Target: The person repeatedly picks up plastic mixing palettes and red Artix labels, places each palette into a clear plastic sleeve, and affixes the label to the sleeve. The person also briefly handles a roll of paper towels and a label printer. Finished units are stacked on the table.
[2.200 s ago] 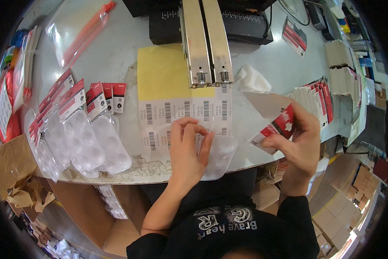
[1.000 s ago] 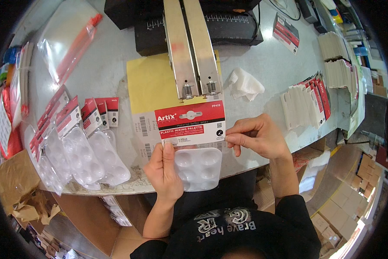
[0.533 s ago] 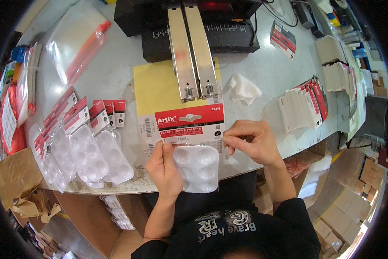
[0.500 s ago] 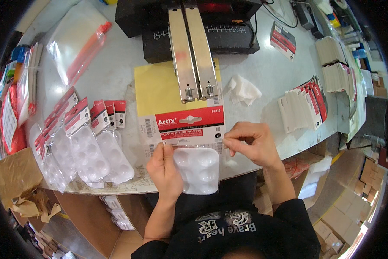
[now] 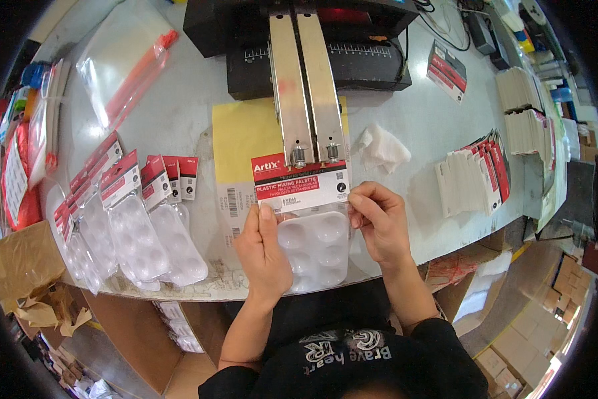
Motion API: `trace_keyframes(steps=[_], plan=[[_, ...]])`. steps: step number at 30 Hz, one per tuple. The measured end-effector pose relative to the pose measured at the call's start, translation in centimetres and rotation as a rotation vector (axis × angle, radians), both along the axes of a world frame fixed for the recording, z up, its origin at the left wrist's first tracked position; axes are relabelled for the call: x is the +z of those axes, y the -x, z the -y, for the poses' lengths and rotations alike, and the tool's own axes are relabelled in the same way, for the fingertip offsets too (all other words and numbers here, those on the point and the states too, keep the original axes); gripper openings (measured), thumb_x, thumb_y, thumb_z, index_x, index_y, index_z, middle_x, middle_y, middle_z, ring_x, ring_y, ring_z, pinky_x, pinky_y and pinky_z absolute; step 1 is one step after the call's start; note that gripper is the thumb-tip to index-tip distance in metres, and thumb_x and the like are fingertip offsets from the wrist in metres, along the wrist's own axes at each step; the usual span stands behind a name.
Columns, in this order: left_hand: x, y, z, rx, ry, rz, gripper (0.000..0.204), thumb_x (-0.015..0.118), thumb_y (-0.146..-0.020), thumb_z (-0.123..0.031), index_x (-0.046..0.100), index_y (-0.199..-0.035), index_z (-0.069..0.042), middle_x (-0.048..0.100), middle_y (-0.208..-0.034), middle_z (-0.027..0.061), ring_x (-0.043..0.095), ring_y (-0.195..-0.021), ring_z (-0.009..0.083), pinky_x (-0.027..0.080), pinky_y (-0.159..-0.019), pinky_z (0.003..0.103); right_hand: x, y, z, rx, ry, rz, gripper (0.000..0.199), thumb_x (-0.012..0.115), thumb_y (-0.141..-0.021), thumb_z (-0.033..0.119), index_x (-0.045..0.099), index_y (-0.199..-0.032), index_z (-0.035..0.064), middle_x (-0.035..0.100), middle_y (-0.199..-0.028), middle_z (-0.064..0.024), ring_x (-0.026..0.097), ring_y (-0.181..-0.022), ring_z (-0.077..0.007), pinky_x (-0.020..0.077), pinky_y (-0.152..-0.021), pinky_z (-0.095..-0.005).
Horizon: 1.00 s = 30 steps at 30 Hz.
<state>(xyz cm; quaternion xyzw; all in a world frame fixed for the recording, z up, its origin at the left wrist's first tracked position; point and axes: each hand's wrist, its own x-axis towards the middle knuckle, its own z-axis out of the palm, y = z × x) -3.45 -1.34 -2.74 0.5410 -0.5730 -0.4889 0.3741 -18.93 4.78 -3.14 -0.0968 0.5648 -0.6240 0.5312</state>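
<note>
A red, black and white header card [image 5: 305, 189] tops a bagged white plastic paint palette [image 5: 313, 253] with round wells. My left hand [image 5: 263, 249] pinches the card's lower left corner, thumb on top. At the card's lower right corner, my right hand [image 5: 379, 216] has its fingers closed on the edge. The card's upper edge lies under the two metal arms of a black stapling machine [image 5: 305, 86]. Below the card, the palette hangs down by the table's near edge.
Several carded palettes [image 5: 136, 229] lie overlapping at the left. A yellow sheet [image 5: 242, 143] sits under the machine's arms. Crumpled white tissue [image 5: 384, 147] rests to its right. Folded cards [image 5: 468, 176] stand in a row at the right, and clear bags [image 5: 123, 63] lie at the back left.
The card and palette have moved up, bringing the card's upper edge under the metal arms. My right hand, apart from the card's edge before, has closed on its right corner.
</note>
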Motion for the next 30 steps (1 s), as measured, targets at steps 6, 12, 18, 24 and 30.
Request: trace_keyframes(steps=[6, 12, 18, 24, 30], plan=[[-1.2, 1.0, 2.8, -0.017, 0.011, -0.028, 0.033, 0.040, -0.100, -0.023, 0.056, -0.087, 0.003, 0.056, -0.072, 0.0032, 0.047, -0.068, 0.0088, 0.040, -0.062, 0.025, -1.1, 0.6, 2.1, -0.033, 0.109, -0.085, 0.008, 0.064, -0.085, 0.008, 0.066, -0.085, -0.0005, 0.060, -0.068, -0.0019, 0.053, -0.060, -0.0072, 0.0431, -0.057, -0.0215], [-3.4, 0.5, 2.0, -0.022, 0.007, -0.044, 0.033, 0.040, -0.100, -0.022, 0.055, -0.086, 0.003, 0.055, -0.070, 0.0053, 0.047, -0.066, 0.0095, 0.041, -0.062, 0.026, -0.8, 0.7, 1.4, 0.048, 0.058, -0.315, 0.010, 0.061, -0.086, 0.004, 0.066, -0.093, -0.0006, 0.061, -0.074, -0.0023, 0.057, -0.065, -0.0094, 0.0426, -0.059, -0.0208], [2.4, -10.8, 5.8, 0.331, 0.146, 0.166, 0.037, 0.041, -0.099, -0.031, 0.063, -0.094, -0.002, 0.061, -0.079, 0.0032, 0.060, -0.076, 0.0172, 0.049, -0.070, 0.032, 8.3, 12.4, -3.2, -0.232, -0.389, -1.784, 0.050, 0.064, -0.086, 0.022, 0.050, -0.129, 0.0005, 0.057, -0.123, -0.0188, 0.056, -0.111, -0.0286, 0.0413, -0.097, -0.0353], [2.7, -12.3, 5.6, 0.433, 0.572, 1.053, 0.036, 0.062, -0.087, -0.033, 0.060, -0.103, -0.001, 0.052, -0.106, 0.0178, 0.050, -0.102, 0.0339, 0.039, -0.089, 0.042, 3.7, 22.5, -9.9, 0.079, -0.380, -1.395, 0.067, 0.070, -0.083, 0.030, 0.043, -0.135, -0.0015, 0.057, -0.123, -0.0182, 0.056, -0.107, -0.0186, 0.0421, -0.093, -0.0293], [-3.8, -3.1, -2.6, -0.328, 0.399, 0.751, 0.055, 0.068, -0.079, -0.027, 0.048, -0.125, -0.004, 0.046, -0.129, 0.0152, 0.043, -0.120, 0.0339, 0.037, -0.094, 0.045, 4.7, 20.7, -9.0, 0.020, -0.450, -1.480, 0.062, 0.073, -0.080, 0.030, 0.050, -0.130, -0.0009, 0.065, -0.111, -0.0144, 0.060, -0.100, -0.0174, 0.0456, -0.089, -0.0299]])
